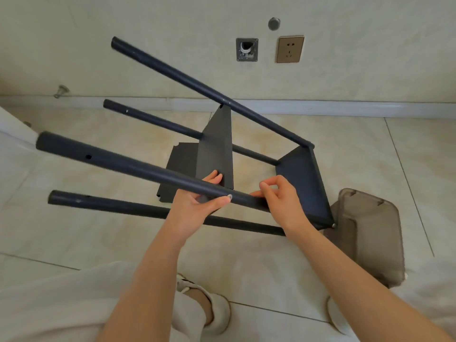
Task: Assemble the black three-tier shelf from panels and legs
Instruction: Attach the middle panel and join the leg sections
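Shelf frame on its side on floor [98, 230]. We log four legs joined to end panel [303, 183]. Middle panel [217, 146] set between legs, fixing judged incomplete. Third panel [180, 166] loose on floor. Left hand [195, 208]: fingers wrapped round near leg [123, 166], thumb beside screw [229, 196]. Right hand [281, 201]: fingers pinched together at same leg, contents not discernible. Roughly halfway.

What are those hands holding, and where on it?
The left hand grips a black leg beside a screw. Whether the right hand holds anything cannot be told.
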Action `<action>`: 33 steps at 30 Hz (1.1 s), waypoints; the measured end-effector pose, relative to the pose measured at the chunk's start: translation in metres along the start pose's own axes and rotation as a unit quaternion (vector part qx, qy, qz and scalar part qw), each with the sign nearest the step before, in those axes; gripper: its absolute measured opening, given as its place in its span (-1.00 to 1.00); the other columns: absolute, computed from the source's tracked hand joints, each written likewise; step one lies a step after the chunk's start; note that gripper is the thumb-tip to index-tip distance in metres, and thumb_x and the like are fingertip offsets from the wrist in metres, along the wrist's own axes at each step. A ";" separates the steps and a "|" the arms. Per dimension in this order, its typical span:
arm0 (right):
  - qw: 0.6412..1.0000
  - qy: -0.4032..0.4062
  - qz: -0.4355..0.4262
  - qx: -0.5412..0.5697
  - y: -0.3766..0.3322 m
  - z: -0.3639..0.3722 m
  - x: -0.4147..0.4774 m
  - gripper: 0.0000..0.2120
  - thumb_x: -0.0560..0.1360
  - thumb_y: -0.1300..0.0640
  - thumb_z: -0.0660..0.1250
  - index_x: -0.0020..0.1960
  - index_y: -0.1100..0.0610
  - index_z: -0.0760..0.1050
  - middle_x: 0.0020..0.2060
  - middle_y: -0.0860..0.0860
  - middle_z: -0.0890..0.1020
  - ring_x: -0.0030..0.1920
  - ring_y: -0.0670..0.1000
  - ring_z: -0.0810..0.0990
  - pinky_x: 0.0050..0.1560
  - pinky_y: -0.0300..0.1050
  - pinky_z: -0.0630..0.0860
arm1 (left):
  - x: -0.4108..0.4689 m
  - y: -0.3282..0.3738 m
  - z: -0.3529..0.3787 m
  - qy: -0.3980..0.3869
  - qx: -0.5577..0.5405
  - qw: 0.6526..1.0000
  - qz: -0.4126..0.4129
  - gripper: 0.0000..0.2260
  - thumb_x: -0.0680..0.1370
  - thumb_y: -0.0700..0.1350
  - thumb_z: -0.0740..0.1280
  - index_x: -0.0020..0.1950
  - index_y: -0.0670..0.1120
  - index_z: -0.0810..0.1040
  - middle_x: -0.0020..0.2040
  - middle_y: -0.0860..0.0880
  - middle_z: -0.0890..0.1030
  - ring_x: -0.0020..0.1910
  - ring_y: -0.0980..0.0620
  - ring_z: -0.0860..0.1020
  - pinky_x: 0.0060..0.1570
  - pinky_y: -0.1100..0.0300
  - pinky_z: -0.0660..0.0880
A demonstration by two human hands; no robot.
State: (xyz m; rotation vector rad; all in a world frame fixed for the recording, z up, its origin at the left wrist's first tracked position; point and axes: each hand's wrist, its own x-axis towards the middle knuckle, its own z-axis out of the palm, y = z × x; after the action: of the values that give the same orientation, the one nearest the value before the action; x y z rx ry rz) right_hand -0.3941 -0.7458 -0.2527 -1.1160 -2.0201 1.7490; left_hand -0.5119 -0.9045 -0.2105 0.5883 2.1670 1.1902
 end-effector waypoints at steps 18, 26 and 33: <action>0.998 -0.032 0.010 -0.047 0.029 -0.001 0.010 -0.92 0.65 0.11 0.20 -0.02 0.00 0.36 -0.16 -0.04 0.72 -0.05 -0.11 0.65 0.00 -0.22 0.46 | 0.011 -0.058 0.036 0.008 -0.183 0.976 -0.122 -0.55 0.46 -0.07 0.53 0.25 0.31 0.55 0.23 0.10 0.62 0.26 0.02 0.55 0.42 -0.03 0.41; 0.995 -0.046 0.023 -0.083 0.050 0.006 0.024 -0.94 0.64 0.07 0.24 -0.02 -0.03 0.40 -0.21 -0.12 0.71 -0.08 -0.14 0.64 -0.07 -0.27 0.44 | 0.013 -0.086 0.053 0.033 -0.235 0.955 -0.180 -0.72 0.50 -0.13 0.51 0.16 0.13 0.63 0.10 0.04 0.71 0.21 0.00 0.61 0.30 0.06 0.51; 0.991 -0.071 0.019 -0.109 0.059 0.016 0.027 -0.91 0.63 0.08 0.25 -0.05 -0.04 0.40 -0.20 -0.13 0.69 -0.10 -0.16 0.65 -0.16 -0.39 0.41 | 0.013 -0.108 0.059 0.058 -0.242 0.945 -0.210 -0.84 0.52 -0.09 0.48 0.10 0.00 0.65 0.04 0.02 0.72 0.15 0.01 0.63 0.21 0.14 0.55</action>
State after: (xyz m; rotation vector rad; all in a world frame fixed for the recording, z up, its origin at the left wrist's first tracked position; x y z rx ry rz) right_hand -0.3997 -0.7398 -0.3194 -1.1285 -2.3369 1.7012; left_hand -0.4915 -0.9156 -0.3317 -0.1512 1.8517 1.4586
